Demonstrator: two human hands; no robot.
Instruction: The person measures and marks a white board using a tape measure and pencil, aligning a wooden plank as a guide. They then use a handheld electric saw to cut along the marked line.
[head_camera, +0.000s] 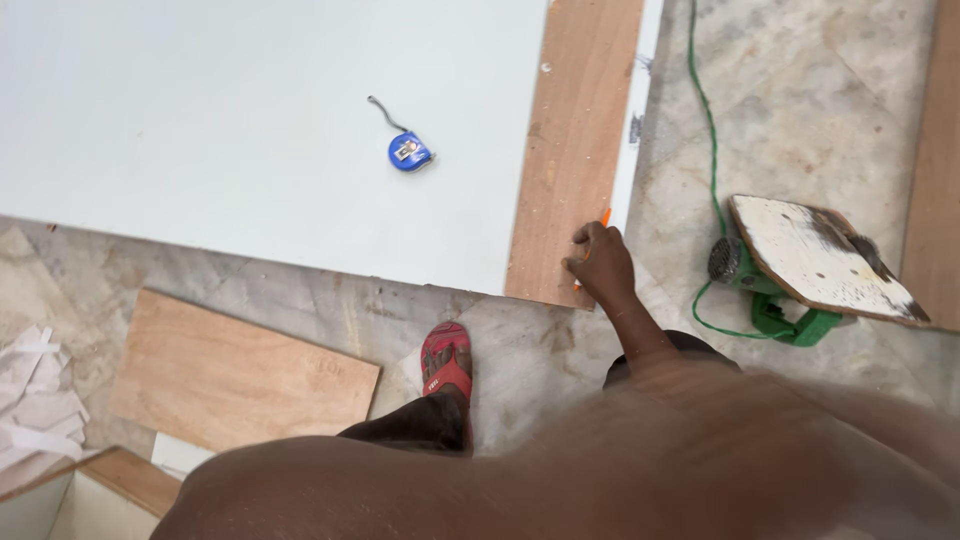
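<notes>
My right hand (600, 262) is closed around an orange pencil (605, 216) and rests on the near end of a long brown wooden strip (572, 140). The strip lies along the right edge of a large white board (230, 130) on the floor. A blue tape measure (409, 151) sits on the white board, well to the left of my hand. My left hand is out of sight. My foot in a red sandal (447, 362) stands on the marble floor just below the board's near edge.
A green power tool (775, 305) lies at right under a worn white-painted board (820, 258), with its green cord (706, 130) running up the floor. A brown plywood offcut (240, 375) lies at lower left, white scraps (35, 410) beside it.
</notes>
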